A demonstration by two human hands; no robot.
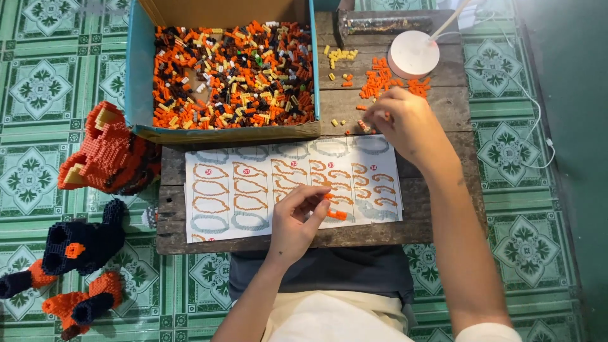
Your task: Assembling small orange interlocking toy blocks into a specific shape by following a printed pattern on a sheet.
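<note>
Your low wooden table (443, 111) stands on green patterned floor tiles (38, 76); left hand (297, 221) pinches an orange brick (329, 196), right hand (405, 123) pinches small bricks (365, 126).

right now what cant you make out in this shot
- Right hand: its fingertips curl over an orange piece on the wooden table; head view, grip hidden.
- Left hand: pinches orange bricks over the instruction sheet; shape too small.
- Cardboard box: top cut off by the frame.
</note>
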